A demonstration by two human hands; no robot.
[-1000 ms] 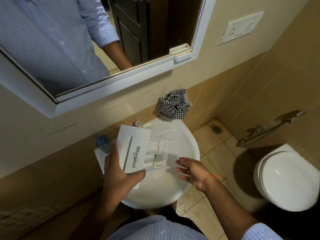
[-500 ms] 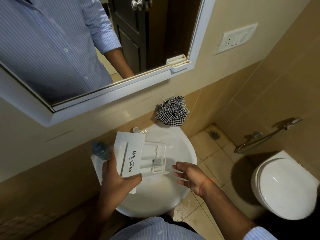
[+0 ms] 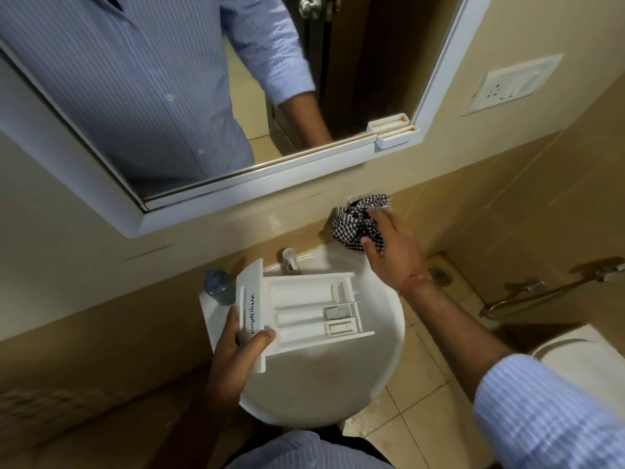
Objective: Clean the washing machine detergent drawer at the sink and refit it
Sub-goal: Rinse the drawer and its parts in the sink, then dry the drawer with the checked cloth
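The white detergent drawer hangs level over the white sink, compartments facing up, its front panel marked Whirlpool. My left hand grips that front panel, thumb on top. My right hand is stretched out to the black-and-white checked cloth on the wall holder behind the sink. Its fingers are spread on the cloth and touch it. I cannot tell whether they hold it.
A tap stands at the sink's back rim, a blue bottle on its left corner. The mirror hangs above. A toilet and a hand-spray hose are at the right, with tiled floor between.
My right hand has left the space over the basin and reached up to the checked cloth. The drawer has tipped from tilted to level, showing its compartments.
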